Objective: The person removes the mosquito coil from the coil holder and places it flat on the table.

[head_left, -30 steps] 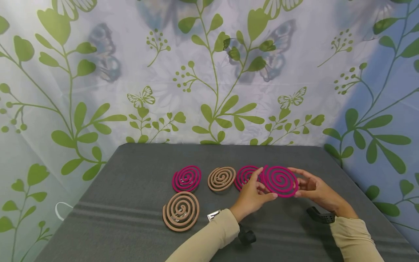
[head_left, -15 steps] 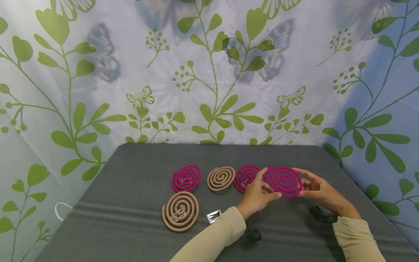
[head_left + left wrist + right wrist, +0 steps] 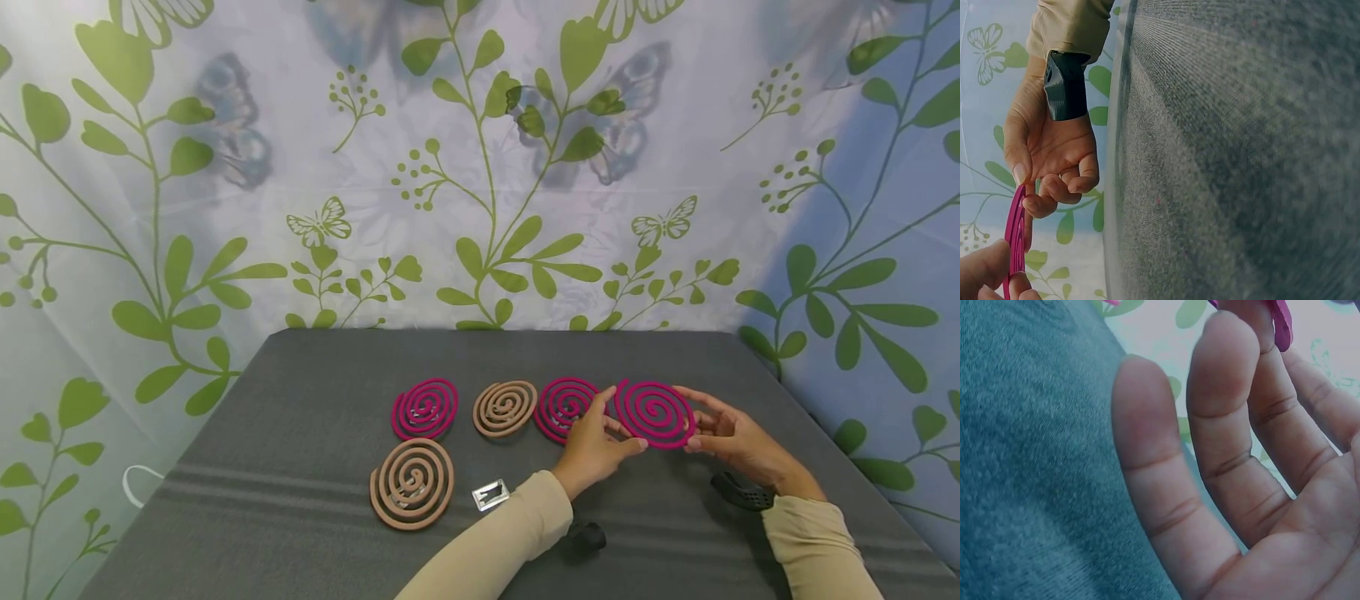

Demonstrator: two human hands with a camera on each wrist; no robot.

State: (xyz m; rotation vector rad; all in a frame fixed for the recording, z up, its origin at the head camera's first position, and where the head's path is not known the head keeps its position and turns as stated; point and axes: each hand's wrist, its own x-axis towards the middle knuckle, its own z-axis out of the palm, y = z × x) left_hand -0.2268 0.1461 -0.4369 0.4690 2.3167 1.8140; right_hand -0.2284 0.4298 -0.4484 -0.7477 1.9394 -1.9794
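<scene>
In the head view, a pink mosquito coil [image 3: 655, 410] is held up over the right half of the table, its flat face turned toward me. My left hand [image 3: 594, 450] pinches its left edge, and my right hand [image 3: 742, 442] grips the right edge between thumb and fingers. Seen from the left wrist, the coil [image 3: 1015, 228] appears edge-on between both hands. Only a bit of pink coil [image 3: 1282, 326] shows at the top of the right wrist view, beyond the curved fingers [image 3: 1147, 419]. Partly behind my left hand lies another pink coil [image 3: 561, 408].
A brown coil [image 3: 506, 409] and a pink coil [image 3: 424, 409] lie farther left in the back row. Another brown coil [image 3: 412, 485] lies in front of them. A small silver metal stand [image 3: 491, 495] rests on the grey table [image 3: 300, 533] near my left sleeve.
Both hands have shifted slightly to the right with the pink mosquito coil still between them. The metal stand beside my left sleeve has come more fully into sight.
</scene>
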